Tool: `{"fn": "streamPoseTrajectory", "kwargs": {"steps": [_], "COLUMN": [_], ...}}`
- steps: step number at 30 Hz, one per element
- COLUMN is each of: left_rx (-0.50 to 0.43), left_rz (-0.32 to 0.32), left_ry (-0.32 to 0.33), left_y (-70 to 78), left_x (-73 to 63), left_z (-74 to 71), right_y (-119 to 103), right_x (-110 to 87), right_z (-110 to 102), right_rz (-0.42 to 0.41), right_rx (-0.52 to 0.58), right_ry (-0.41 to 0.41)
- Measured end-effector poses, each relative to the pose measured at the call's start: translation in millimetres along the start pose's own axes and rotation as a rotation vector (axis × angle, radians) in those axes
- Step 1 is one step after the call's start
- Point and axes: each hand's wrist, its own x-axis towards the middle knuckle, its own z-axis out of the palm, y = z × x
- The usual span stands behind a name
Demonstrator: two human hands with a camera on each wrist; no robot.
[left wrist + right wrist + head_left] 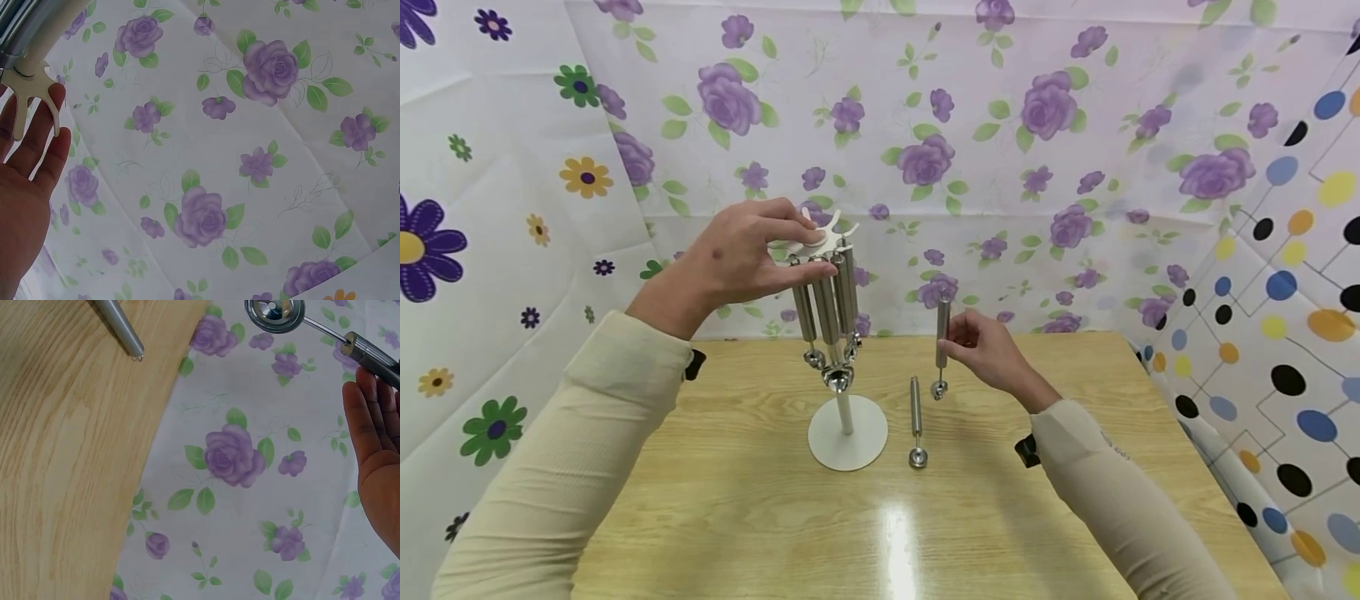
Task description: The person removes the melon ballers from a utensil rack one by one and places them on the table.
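Observation:
In the head view my left hand (730,254) grips the hooked top of a white utensil stand (847,454), thumb below and fingers above. Several steel-handled kitchen tools (826,312) hang from its hooks, their round metal heads pointing down. To the right of the stand, my right hand (988,350) pinches the steel handle of a melon baller (942,333), held upright with its round head down. The right wrist view shows that melon baller's cupped head (275,314) with a small hole. A second melon baller (916,408) lies on the table between stand and right hand.
Everything stands on a light wooden table (737,500). Behind it hangs a cloth with purple flowers (925,158). A flower-patterned sheet (497,333) is on the left, a dotted sheet (1262,333) on the right.

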Motion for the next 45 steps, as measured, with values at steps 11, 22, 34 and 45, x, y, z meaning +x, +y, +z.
{"fn": "streamPoseTrajectory", "kwargs": {"steps": [11, 22, 34, 45], "left_rx": [0.028, 0.049, -0.027, -0.041], "left_rz": [0.025, 0.051, 0.079, 0.098], "left_ry": [-0.001, 0.007, -0.003, 0.017], "left_y": [-0.9, -1.1, -1.0, -2.5], "left_x": [2.1, 1.9, 1.6, -0.6], "left_z": [0.0, -0.4, -0.1, 2.1], "right_y": [13.0, 33.3, 59.4, 74.9], "right_x": [-7.2, -14.3, -22.3, -28.5], "right_z": [3.2, 12.4, 28.5, 39.2], "right_rz": [0.042, 0.092, 0.136, 0.177], "right_rx": [-0.001, 0.033, 0.037, 0.042], "right_ry": [-0.012, -0.017, -0.011, 0.008]}}
